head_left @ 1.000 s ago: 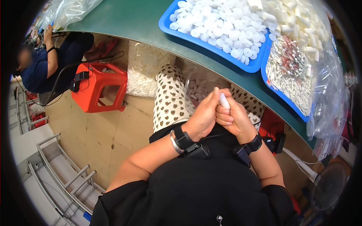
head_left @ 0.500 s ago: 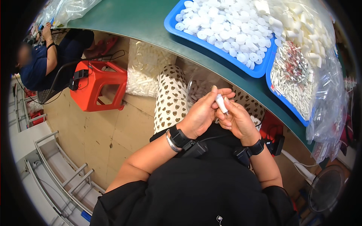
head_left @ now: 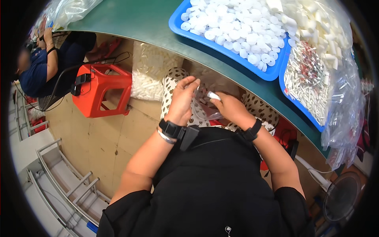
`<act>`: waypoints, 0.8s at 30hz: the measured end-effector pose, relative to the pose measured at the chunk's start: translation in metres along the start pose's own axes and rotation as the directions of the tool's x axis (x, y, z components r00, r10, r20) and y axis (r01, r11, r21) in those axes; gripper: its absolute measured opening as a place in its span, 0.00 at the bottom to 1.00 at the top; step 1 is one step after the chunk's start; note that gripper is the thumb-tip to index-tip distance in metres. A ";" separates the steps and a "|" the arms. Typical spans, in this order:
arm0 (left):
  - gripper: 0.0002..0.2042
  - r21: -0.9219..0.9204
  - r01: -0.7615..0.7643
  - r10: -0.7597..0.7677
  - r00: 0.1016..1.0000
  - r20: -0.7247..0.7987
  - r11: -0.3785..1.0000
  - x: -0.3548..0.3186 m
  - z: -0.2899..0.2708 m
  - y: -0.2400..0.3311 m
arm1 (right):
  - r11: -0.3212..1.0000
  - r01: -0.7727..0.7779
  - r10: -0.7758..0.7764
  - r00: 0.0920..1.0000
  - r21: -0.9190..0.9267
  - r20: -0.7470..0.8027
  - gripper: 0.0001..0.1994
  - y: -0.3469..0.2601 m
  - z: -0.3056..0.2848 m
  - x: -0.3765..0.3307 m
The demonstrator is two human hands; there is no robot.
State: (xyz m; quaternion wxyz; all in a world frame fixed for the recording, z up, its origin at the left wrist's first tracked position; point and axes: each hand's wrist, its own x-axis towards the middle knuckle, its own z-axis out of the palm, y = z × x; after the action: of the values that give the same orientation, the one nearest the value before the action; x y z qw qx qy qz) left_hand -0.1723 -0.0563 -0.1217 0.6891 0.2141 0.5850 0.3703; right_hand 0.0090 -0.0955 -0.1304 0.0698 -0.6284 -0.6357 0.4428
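Observation:
My right hand [head_left: 229,108] pinches a small white plastic tube [head_left: 213,95] between its fingertips, above a clear plastic bag [head_left: 203,108] in my lap. My left hand [head_left: 183,98] is beside it with fingers spread, touching the bag's left edge and holding nothing that I can see. Both wrists wear black bands. On the green table [head_left: 146,19] ahead, a blue tray [head_left: 221,45] holds several white round caps [head_left: 237,23]. A second blue tray [head_left: 294,94] to its right holds many thin white tubes [head_left: 306,79].
A red plastic stool [head_left: 100,93] stands on the floor at my left, beside a clear sack of white parts [head_left: 148,75] under the table. Another person in dark blue [head_left: 41,65] sits at the far left. Clear bags [head_left: 343,106] hang at the right; a fan [head_left: 341,195] sits low right.
My hands were pressed together on the white tube; now they have come apart. The right hand keeps the tube and has lowered toward the bag, the left has opened.

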 end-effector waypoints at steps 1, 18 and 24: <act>0.22 0.062 -0.030 0.032 0.999 -0.034 0.998 0.005 0.000 0.006 | 0.986 -0.019 0.021 1.000 -0.165 0.013 0.19 -0.003 0.001 0.000; 0.05 -0.094 0.233 -0.233 0.972 0.018 0.968 0.100 -0.055 -0.067 | 0.886 0.003 -0.224 0.878 -0.465 -0.422 0.11 0.149 -0.017 0.014; 0.05 -0.441 0.198 -0.198 0.979 0.045 0.876 0.090 -0.078 -0.065 | 0.713 -0.184 -0.508 0.531 -0.677 -0.678 0.12 0.134 -0.044 -0.016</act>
State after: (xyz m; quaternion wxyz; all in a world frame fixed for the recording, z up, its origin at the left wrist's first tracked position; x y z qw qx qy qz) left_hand -0.2268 -0.0396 -0.2442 0.7534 -0.0094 0.5047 0.4214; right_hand 0.1392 -0.1129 -0.1843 0.1720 -0.6700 -0.6982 -0.1845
